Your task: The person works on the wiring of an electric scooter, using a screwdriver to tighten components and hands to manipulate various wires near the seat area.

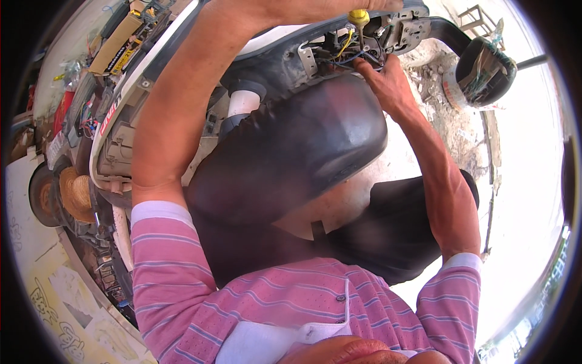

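A screwdriver with a yellow handle (359,17) points down into a cluster of wires (353,56) and metal brackets in the opened body of a white and black vehicle. My left hand (315,7) lies along the top edge of the view, closed over the handle's upper end; its fingers are partly cut off. Among the wires, below the screwdriver's shaft, is my right hand (391,85). Its thumb and a finger come round the wiring, and what lies between their tips is hidden. A smooth black seat-like cover (321,133) sits between my forearms.
A metal bracket plate (407,33) adjoins the wiring. To the right, a black rounded part (485,71) wrapped in clear film juts out on an arm. A yellow carton (124,45), a straw hat (76,194) and loose parts crowd the left. A stool (478,21) stands far right.
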Motion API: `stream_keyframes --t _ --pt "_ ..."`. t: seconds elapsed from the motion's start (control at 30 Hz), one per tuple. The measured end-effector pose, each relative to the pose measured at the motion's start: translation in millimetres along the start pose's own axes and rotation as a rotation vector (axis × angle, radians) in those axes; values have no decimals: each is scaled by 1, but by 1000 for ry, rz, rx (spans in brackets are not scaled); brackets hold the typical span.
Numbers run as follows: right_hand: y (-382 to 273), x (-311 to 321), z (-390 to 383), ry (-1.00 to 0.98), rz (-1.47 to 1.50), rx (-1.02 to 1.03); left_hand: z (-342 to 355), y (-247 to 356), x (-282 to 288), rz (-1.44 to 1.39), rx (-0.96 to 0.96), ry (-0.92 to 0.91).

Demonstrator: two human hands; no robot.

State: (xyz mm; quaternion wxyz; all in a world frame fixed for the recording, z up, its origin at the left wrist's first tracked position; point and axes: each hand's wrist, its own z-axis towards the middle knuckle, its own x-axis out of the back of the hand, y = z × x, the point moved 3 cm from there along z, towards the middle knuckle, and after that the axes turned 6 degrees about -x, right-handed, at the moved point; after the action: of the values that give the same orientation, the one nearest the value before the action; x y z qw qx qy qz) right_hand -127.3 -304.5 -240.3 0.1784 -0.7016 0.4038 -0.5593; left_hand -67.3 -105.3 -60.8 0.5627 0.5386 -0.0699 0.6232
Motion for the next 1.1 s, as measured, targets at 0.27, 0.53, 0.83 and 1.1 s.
stream_keyframes --t 0.27,0.53,0.83,1.1 --pt "2 0 -1 45 -47 1 2 -15 -7 -227 -19 -92" --pt "-4 2 -3 1 -28 -50 2 -1 16 216 -101 -337" --pt "1 1 -1 -7 -15 -51 6 -2 -2 -272 71 -141" --pt "-4 0 -1 -1 -35 -49 1 -8 -2 -225 -34 -120"
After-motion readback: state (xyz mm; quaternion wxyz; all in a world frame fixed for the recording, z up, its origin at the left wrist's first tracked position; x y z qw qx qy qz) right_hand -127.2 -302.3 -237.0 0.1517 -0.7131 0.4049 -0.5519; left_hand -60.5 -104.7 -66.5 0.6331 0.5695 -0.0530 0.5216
